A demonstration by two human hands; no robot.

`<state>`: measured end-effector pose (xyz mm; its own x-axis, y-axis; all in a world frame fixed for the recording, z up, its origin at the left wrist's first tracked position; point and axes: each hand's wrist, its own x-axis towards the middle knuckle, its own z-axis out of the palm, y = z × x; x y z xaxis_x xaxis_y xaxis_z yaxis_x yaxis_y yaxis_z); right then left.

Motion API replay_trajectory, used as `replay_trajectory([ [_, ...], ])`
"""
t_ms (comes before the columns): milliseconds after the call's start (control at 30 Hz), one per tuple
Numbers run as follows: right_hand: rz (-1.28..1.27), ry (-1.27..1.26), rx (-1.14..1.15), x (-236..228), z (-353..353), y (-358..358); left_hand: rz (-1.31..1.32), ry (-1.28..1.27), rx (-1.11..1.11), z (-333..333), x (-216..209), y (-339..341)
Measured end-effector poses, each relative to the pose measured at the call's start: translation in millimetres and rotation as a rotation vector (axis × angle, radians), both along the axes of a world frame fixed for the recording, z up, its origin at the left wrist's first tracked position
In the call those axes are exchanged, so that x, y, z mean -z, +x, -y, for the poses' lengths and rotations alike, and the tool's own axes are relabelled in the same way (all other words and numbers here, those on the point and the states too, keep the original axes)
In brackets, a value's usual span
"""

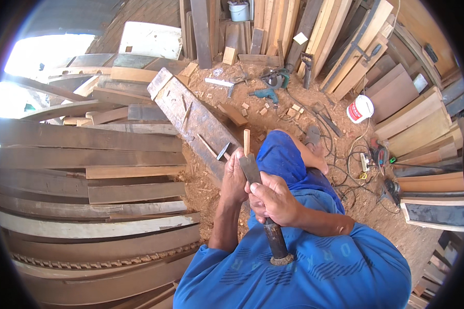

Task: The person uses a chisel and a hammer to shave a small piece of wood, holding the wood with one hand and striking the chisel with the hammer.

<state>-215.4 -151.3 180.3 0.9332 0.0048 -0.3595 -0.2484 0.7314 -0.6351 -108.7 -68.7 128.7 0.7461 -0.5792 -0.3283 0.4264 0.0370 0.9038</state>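
Observation:
My right hand (276, 198) is closed round a wide chisel (250, 167), where the flat grey blade meets the handle. Its dark round handle (276, 239) points back at my chest, and the frayed butt end rests against my blue shirt. Beside the blade, my left hand (234, 177) is closed with its fingertips at the blade's far end. A short, pale wooden peg (247, 140) sticks up past that end; my left fingers seem to pinch it, though its lower part is hidden. Nearest my left hand, a hammer (222, 151) lies on a worn plank bench (172, 100).
Stacked boards (87, 154) fill the left side. Beyond my legs, a teal power drill (265, 94), a circular saw (277, 78), wood offcuts and loose cables lie on sawdust. A white bucket (360, 109) stands at right. More boards (278, 31) lean at the back.

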Motion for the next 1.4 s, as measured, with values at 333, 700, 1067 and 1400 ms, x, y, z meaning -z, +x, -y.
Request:
replay_trajectory([
  [333, 0.074, -0.165, 0.282, -14.6, 37.2, -8.9, -0.455, -0.042, 0.086, -41.7, 67.7, -76.3],
  [700, 0.039, 0.101, 0.064, 7.4, 3.8, 7.7, 0.305, 0.047, 0.003, 0.6, 19.3, 7.1],
  [1067, -0.025, -0.466, 0.174, 12.7, 46.3, 2.2, 0.077, 0.036, 0.013, -44.1, 35.7, -31.7],
  [1400, 0.1, -0.724, 0.196, 40.6, 63.6, 20.5, -0.014, -0.191, 0.206, -6.6, 35.3, -35.4],
])
